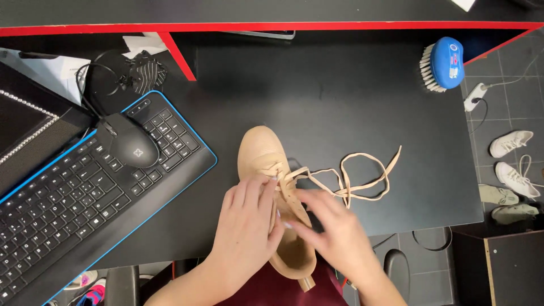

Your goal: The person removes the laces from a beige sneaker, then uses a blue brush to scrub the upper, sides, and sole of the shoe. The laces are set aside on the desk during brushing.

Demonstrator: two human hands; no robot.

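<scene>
A tan lace-up boot (262,152) lies on the black desk (340,96), toe pointing away from me, heel hanging over the near edge. My left hand (245,226) rests on the boot's left side, fingertips at the eyelets. My right hand (334,226) pinches the tan lace at the boot's tongue. The loose lace (365,178) loops out to the right across the desk.
A black keyboard (73,198) with a blue rim sits at the left, a black mouse (129,140) lying on it. A blue scrub brush (443,63) stands at the desk's far right corner. Pale sneakers (513,161) and a white power strip (475,96) lie on the tiled floor at right.
</scene>
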